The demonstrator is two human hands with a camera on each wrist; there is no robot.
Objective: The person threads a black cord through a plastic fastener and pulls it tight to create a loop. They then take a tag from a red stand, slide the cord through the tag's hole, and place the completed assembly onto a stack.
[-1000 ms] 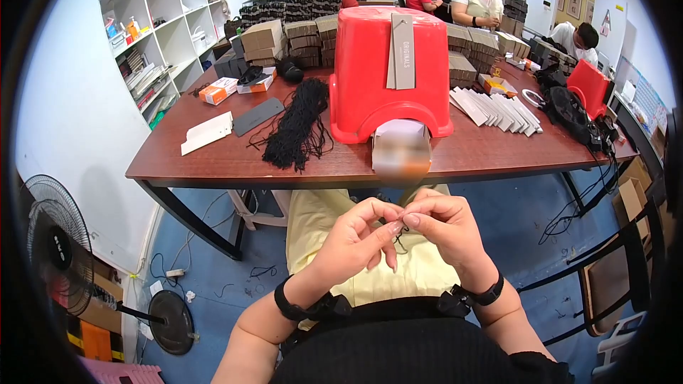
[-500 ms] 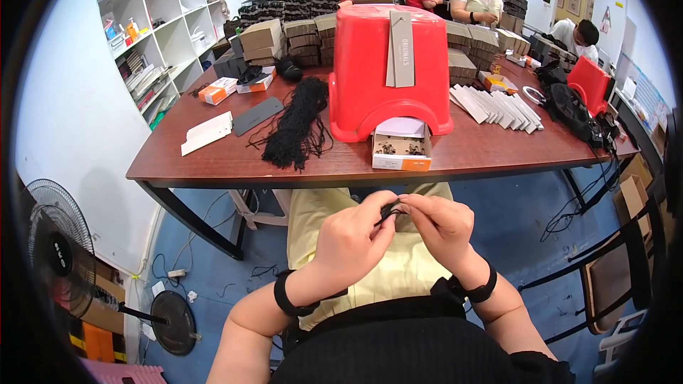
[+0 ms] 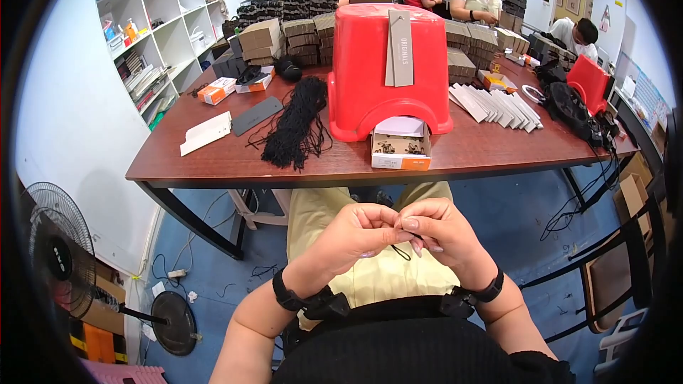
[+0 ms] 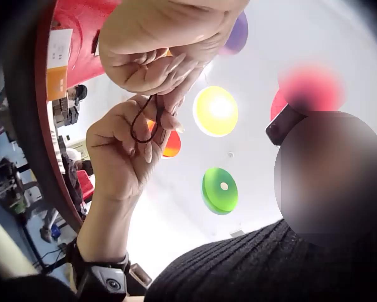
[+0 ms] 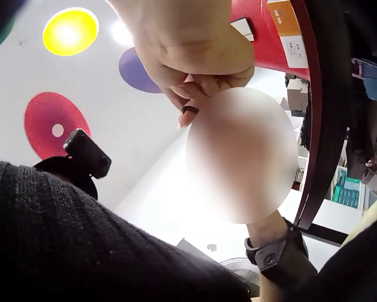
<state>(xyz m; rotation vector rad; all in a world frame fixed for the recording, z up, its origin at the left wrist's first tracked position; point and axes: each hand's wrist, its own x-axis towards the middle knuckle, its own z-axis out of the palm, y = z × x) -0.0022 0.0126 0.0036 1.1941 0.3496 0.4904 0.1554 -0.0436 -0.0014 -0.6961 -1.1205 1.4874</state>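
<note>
1. Nearest, above the lap in pale yellow trousers (image 3: 370, 277), the left hand (image 3: 354, 233) and right hand (image 3: 442, 230) meet fingertip to fingertip. Both have their fingers curled in.
2. Each hand pinches a thin black cord (image 3: 400, 250) between thumb and fingers. It sits at the joint of the two hands, below the counter's near edge.
3. In the head view a short length of the cord hangs down from the pinch towards the lap, its long axis roughly vertical. In the left wrist view it forms a narrow loop running from the left hand's fingertips to the right hand's fingers.
4. Beyond the hands is the brown counter (image 3: 491, 153). At its near edge stands a small open box (image 3: 400, 148) of dark small parts.
5. Just behind the box stands an upturned red stool (image 3: 370, 78), with a grey card tag (image 3: 400, 50) hanging on its side.
6. Left of the stool lies a bundle of black cords (image 3: 295, 124). To the right is a fanned row of white cards (image 3: 498, 108).
7. Farther back are stacked brown boxes (image 3: 299, 35), and seated people at the far end.
</note>
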